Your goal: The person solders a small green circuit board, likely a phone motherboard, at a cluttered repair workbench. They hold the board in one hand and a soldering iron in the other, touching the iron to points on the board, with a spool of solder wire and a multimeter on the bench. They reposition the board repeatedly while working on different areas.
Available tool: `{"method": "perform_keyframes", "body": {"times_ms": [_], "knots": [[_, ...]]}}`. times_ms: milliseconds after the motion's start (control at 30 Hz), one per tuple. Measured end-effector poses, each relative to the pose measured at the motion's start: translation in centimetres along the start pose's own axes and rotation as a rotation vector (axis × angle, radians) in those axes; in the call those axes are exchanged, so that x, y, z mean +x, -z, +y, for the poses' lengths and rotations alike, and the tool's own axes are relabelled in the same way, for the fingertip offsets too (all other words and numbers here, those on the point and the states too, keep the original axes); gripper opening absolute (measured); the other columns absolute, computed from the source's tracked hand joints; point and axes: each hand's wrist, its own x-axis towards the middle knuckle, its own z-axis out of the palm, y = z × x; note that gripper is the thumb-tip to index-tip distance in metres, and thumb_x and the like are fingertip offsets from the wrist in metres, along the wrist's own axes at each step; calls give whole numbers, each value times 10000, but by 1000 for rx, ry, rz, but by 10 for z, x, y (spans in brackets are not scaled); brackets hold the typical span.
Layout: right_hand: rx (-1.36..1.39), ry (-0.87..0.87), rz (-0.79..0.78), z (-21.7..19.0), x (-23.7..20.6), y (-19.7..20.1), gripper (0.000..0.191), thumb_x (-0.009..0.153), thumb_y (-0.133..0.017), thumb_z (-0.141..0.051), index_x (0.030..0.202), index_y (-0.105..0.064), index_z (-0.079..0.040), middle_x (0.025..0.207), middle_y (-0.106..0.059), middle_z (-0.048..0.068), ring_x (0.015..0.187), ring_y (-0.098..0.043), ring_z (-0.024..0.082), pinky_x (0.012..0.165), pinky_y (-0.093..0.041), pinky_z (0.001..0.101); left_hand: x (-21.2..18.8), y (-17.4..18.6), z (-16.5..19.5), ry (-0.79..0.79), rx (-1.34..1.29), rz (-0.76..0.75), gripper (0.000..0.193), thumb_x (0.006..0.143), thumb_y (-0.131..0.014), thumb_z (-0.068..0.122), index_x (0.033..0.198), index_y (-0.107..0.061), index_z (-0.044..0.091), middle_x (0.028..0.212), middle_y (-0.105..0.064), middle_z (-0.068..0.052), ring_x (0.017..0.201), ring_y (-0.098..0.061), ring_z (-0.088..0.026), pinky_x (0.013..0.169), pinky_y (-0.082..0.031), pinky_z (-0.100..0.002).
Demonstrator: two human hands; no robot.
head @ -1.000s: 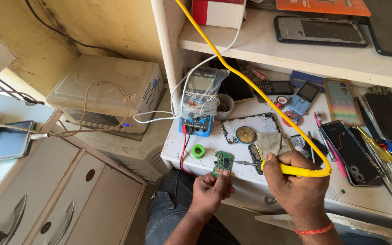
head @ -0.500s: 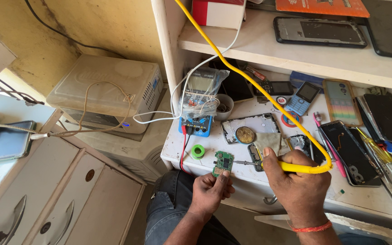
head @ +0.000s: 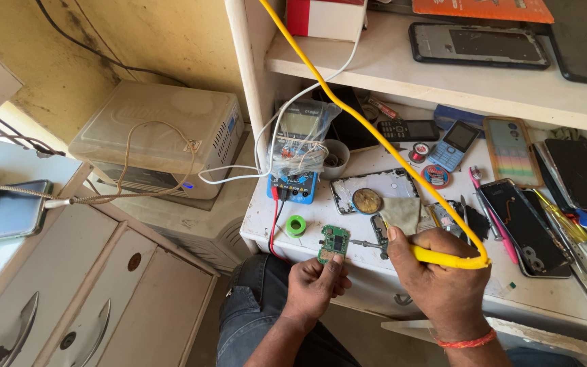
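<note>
Holding a small green circuit board [head: 333,243] upright at the bench's near edge, the left hand [head: 314,285] has its fingers closed on the board's lower rim, thumb in front.

Item, the board: thin, rigid, rectangular, studded with tiny parts. Judged light and fragile; best gripped by its bare edges, as now, never by the components.

Item, right hand [head: 439,278], at 3 o'clock of the board: fingers wrapped shut around a yellow-handled soldering iron [head: 443,257]. Its slim metal tip [head: 363,243] points toward 9 o'clock and ends just beside the board; contact cannot be confirmed. The handle looks smooth plastic, stiff; its yellow cord [head: 348,112] is pliant, looping up to 12 o'clock. A red band circles the wrist.

Item, white worktop [head: 348,217], scuffed and painted.

Item, green tape roll [head: 296,225], at 10 o'clock of the board, near it.

Item, opened phone shell with a round brass-coloured disc [head: 366,201], at 1 o'clock; a grey cloth [head: 402,212] beside it.

Item, blue multimeter [head: 297,153] wrapped in clear plastic film, at 11 o'clock, with red and black leads hanging.

Item, several phones [head: 456,143], further back.

Item, beige boxy appliance [head: 154,139], far left, at 10 o'clock.
</note>
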Motion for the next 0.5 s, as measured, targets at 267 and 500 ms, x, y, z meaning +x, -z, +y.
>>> {"method": "perform_keyframes", "body": {"times_ms": [267, 500], "knots": [[31, 0, -38, 7, -2, 5, 290, 858, -806, -71, 663, -594, -42, 544, -560, 10, 455, -471, 88, 456, -368, 273, 0, 1, -6, -22, -13, -13, 381, 982, -681, 324, 811, -708, -15, 669, -720, -97, 566, -629, -114, 545, -520, -270], [32, 3, -25, 6, -5, 5, 268, 866, -795, -59, 683, -601, -39, 561, -580, 12, 470, -485, 86, 475, -390, 264, 0, 3, -7, -28, -12, -12, 385, 981, -682, 322, 809, -705, -21, 672, -722, -99, 569, -632, -114, 552, -525, -271]]}}
